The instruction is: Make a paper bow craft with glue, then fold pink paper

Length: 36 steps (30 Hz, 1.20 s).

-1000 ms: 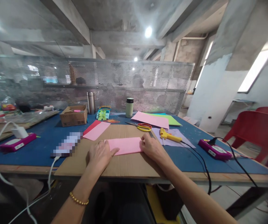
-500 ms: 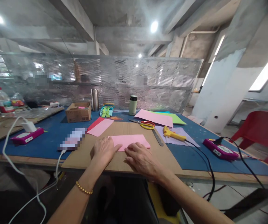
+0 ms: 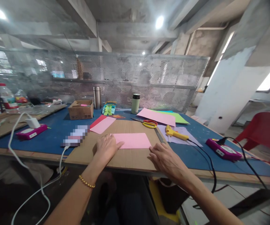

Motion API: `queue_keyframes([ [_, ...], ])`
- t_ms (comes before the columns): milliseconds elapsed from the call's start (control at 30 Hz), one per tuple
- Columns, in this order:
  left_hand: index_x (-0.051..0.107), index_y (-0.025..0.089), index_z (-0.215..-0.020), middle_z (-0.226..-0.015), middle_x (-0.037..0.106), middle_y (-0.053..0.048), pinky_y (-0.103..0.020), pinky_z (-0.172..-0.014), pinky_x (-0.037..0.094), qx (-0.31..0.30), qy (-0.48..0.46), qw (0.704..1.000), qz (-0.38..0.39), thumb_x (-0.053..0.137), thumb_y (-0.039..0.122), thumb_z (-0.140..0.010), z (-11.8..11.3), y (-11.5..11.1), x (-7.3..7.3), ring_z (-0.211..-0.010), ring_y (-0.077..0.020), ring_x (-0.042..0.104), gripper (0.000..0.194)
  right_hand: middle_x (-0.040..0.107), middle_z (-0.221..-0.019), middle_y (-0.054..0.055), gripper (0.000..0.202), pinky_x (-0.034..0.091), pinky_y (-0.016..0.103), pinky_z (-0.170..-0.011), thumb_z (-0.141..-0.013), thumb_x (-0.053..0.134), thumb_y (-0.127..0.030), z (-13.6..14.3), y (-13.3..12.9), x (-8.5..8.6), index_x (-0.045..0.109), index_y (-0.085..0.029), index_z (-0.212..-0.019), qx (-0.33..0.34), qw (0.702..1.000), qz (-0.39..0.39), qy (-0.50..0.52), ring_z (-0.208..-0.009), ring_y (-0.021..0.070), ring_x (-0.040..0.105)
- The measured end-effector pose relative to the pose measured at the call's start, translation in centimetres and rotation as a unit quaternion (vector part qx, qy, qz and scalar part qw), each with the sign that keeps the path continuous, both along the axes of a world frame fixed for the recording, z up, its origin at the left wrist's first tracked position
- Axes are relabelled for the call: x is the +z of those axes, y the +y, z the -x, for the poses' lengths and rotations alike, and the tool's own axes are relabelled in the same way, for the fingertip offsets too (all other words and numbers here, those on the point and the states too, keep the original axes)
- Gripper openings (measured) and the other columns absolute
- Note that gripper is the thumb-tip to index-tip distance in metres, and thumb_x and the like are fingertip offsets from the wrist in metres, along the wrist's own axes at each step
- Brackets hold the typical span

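A pink paper (image 3: 133, 141) lies flat on a brown cardboard sheet (image 3: 125, 159) in front of me. My left hand (image 3: 107, 146) rests on the paper's left end, thumb stretched out along its near edge. At the near right corner of the paper is my right hand (image 3: 161, 155), its fingers bent and close together; what they hold, if anything, is hidden. A metal ruler (image 3: 159, 135) lies just beyond my right hand. Scissors (image 3: 149, 123) with red and yellow handles lie at the cardboard's far edge.
A yellow glue gun (image 3: 175, 133) lies on lilac paper at the right, near a purple power strip (image 3: 223, 150). A small cardboard box (image 3: 80, 111), a steel flask (image 3: 97, 98) and a green bottle (image 3: 135, 104) stand behind. A phone (image 3: 75, 136) lies left, its white cable trailing.
My right hand has slid right, from the middle of the pink paper to its right corner. The paper's right end now shows straight and flat. My left hand has stayed on the left end.
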<state>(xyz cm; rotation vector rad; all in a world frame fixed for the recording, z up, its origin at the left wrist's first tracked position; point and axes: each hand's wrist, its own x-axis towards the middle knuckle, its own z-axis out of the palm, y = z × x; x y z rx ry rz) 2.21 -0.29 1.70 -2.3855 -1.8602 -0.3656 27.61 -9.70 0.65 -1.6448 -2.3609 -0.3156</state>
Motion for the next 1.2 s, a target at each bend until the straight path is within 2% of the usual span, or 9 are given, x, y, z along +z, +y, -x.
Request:
queue_keyframes([
  [133, 0.068, 0.007, -0.114, -0.109, 0.072, -0.022, -0.042, -0.086, 0.051, -0.001, 0.007, 1.0, -0.006, 0.042, 0.058, -0.097, 0.0, 0.0, -0.1, -0.107, -0.0343, 0.068, 0.059, 0.064, -0.091, 0.013, 0.035, 0.044, 0.042, -0.089, -0.1, 0.048, -0.039, 0.8, 0.2, 2.1, 0.071, -0.02, -0.081, -0.086, 0.996, -0.015, -0.036, -0.095, 0.0271, 0.057],
  [233, 0.067, 0.008, -0.114, -0.108, 0.072, -0.021, -0.042, -0.085, 0.051, 0.005, 0.01, 1.0, -0.009, 0.045, 0.059, -0.096, -0.1, 0.0, -0.2, -0.106, -0.0351, 0.068, 0.059, 0.067, -0.104, 0.015, 0.036, 0.046, 0.042, -0.092, -0.102, 0.043, -0.035, 2.3, 1.4, 2.9, 0.073, -0.017, -0.094, -0.023, 0.998, -0.061, -0.021, -0.104, 0.0276, 0.059],
  [367, 0.068, 0.009, -0.113, -0.11, 0.072, -0.02, -0.041, -0.086, 0.051, -0.013, 0.015, 1.0, -0.01, 0.048, 0.061, -0.094, 0.1, 0.2, 0.0, -0.106, -0.0346, 0.067, 0.059, 0.056, -0.144, 0.015, 0.043, 0.039, 0.048, -0.112, -0.102, 0.045, -0.042, 3.7, 2.9, 1.5, 0.063, -0.017, -0.131, 0.126, 0.992, -0.001, 0.017, -0.137, 0.0288, 0.046],
  [500, 0.069, 0.008, -0.113, -0.11, 0.071, -0.02, -0.041, -0.09, 0.048, -0.06, 0.037, 0.997, -0.022, 0.045, 0.062, -0.095, 0.7, 0.9, 0.1, -0.108, -0.0338, 0.066, 0.061, 0.043, -0.156, 0.013, 0.061, 0.029, 0.053, -0.12, -0.103, 0.038, -0.053, 3.8, 3.0, -0.3, 0.045, -0.017, -0.151, 0.122, 0.99, 0.065, 0.041, -0.148, 0.0287, 0.033],
  [733, 0.068, 0.011, -0.117, -0.115, 0.068, -0.021, -0.046, -0.091, 0.044, -0.078, 0.056, 0.994, -0.043, 0.044, 0.067, -0.093, 1.7, 2.4, -0.1, -0.111, -0.0366, 0.062, 0.066, 0.034, -0.16, 0.011, 0.07, 0.023, 0.053, -0.124, -0.101, 0.035, -0.061, 3.9, 2.6, -0.3, 0.039, -0.017, -0.154, 0.114, 0.988, 0.093, 0.036, -0.15, 0.0279, 0.028],
  [867, 0.064, 0.009, -0.121, -0.12, 0.063, -0.021, -0.046, -0.094, 0.041, -0.07, 0.051, 0.985, -0.148, 0.053, 0.05, -0.096, 1.0, 0.5, 0.1, -0.113, -0.0343, 0.057, 0.05, 0.035, -0.16, 0.011, 0.071, 0.023, 0.054, -0.123, -0.1, 0.035, -0.063, 3.9, 2.9, -0.8, 0.039, -0.018, -0.154, 0.119, 0.988, 0.09, 0.048, -0.15, 0.028, 0.029],
  [967, 0.068, 0.015, -0.11, -0.117, 0.064, -0.015, -0.043, -0.095, 0.039, -0.148, 0.034, 0.974, -0.168, 0.052, 0.032, -0.099, -0.3, -2.1, -0.3, -0.112, -0.0286, 0.056, 0.026, 0.038, -0.158, 0.011, 0.07, 0.023, 0.054, -0.123, -0.099, 0.037, -0.063, 3.8, 3.0, -1.0, 0.041, -0.018, -0.153, 0.121, 0.987, 0.085, 0.061, -0.149, 0.028, 0.031],
  [1033, 0.07, 0.017, -0.105, -0.112, 0.066, -0.012, -0.043, -0.095, 0.039, -0.192, 0.016, 0.971, -0.139, 0.049, 0.037, -0.1, -1.3, -3.5, -0.9, -0.106, -0.0261, 0.058, 0.029, 0.039, -0.158, 0.012, 0.069, 0.024, 0.054, -0.123, -0.1, 0.037, -0.062, 3.8, 3.0, -1.1, 0.041, -0.019, -0.153, 0.122, 0.987, 0.081, 0.068, -0.148, 0.028, 0.032],
  [1200, 0.069, 0.017, -0.113, -0.111, 0.069, -0.012, -0.047, -0.096, 0.039, -0.18, -0.012, 0.974, -0.14, 0.051, 0.048, -0.098, -2.4, -4.9, -2.3, -0.106, -0.0289, 0.06, 0.039, 0.039, -0.158, 0.01, 0.064, 0.025, 0.053, -0.123, -0.101, 0.038, -0.059, 3.4, 3.1, -1.5, 0.04, -0.023, -0.154, 0.134, 0.986, 0.069, 0.072, -0.148, 0.0272, 0.032],
])
